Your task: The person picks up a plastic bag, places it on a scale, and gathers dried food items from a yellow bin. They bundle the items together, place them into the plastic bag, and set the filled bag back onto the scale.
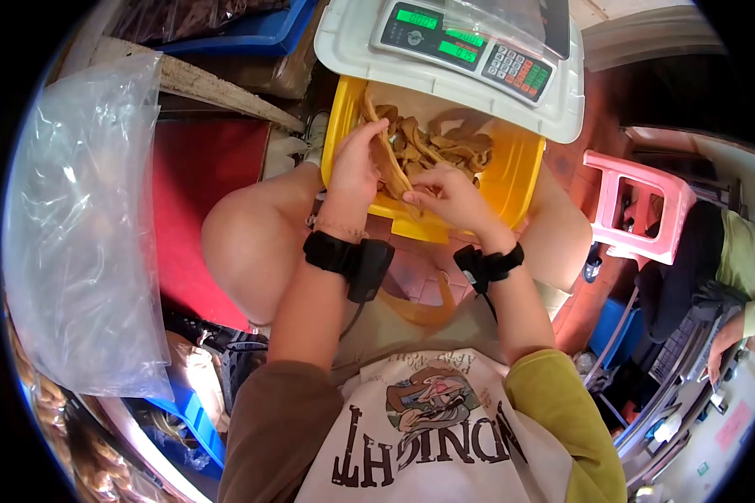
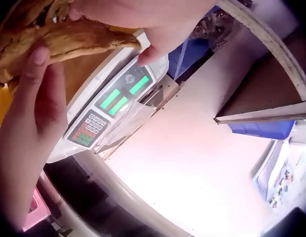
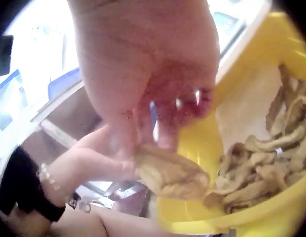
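A long, tan-brown dried strip (image 1: 389, 163) lies between my two hands over the near left side of a yellow tub (image 1: 518, 189). My left hand (image 1: 356, 168) holds its upper end and side, the fingers partly behind it. With thumb and fingers my right hand (image 1: 455, 197) pinches the lower end; in the left wrist view its thumb (image 2: 39, 58) presses on the strip's surface (image 2: 79, 42). The right wrist view shows the strip's broad, folded end (image 3: 175, 175) under the right fingers. Several similar curled dried pieces (image 3: 262, 173) are heaped in the tub.
A white lid (image 1: 344, 46) lies across the tub's far side, bearing a digital scale (image 1: 470, 52) with green displays. Clear plastic bags (image 1: 84, 226) hang at left beside a red panel (image 1: 201, 201). At right are a pink stool (image 1: 679, 201) and another person (image 1: 742, 251).
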The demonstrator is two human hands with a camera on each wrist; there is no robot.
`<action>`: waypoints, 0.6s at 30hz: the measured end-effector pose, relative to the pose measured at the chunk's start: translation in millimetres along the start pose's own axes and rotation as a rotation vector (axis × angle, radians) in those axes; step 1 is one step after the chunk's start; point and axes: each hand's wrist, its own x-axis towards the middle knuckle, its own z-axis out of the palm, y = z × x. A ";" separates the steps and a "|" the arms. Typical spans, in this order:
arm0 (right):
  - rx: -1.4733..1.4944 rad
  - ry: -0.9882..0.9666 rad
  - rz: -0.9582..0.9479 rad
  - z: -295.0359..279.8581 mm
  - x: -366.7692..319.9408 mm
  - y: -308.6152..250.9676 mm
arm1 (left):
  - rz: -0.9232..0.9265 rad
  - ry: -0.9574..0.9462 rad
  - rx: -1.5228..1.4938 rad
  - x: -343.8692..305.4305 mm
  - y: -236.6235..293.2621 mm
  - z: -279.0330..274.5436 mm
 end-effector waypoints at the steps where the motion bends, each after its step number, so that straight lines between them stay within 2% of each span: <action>1: 0.003 -0.001 0.002 2.4 -0.4 5.9 | -0.003 0.002 0.001 8.0 -2.8 -3.7; 3: 0.638 0.079 0.257 11.4 4.3 30.3 | 0.113 -0.063 -0.080 25.6 -12.1 -11.3; 4: 0.637 0.077 0.257 15.2 8.3 41.9 | 0.113 -0.062 -0.083 23.0 -9.3 -11.8; 6: 0.746 0.289 0.378 27.3 14.2 66.1 | 0.071 -0.041 -0.286 15.5 -3.6 -15.3; 7: 0.748 0.287 0.380 37.2 13.6 81.7 | 0.070 -0.038 -0.286 13.8 -1.3 -15.7; 9: 0.144 0.090 0.285 54.2 10.6 113.2 | 0.214 0.081 -0.317 13.5 2.6 -13.0; 10: 0.146 0.093 0.288 60.9 9.6 116.9 | 0.211 0.080 -0.314 14.8 4.6 -13.9; 12: -0.067 0.091 0.201 74.4 10.1 115.3 | 0.282 0.103 -0.288 14.4 10.4 -13.7; 16: -0.157 0.029 0.170 77.5 22.2 108.3 | 0.352 0.095 -0.367 3.6 15.2 -13.9; 18: -0.194 -0.034 0.202 79.4 31.6 106.1 | 0.435 0.187 -0.420 6.4 17.5 -16.0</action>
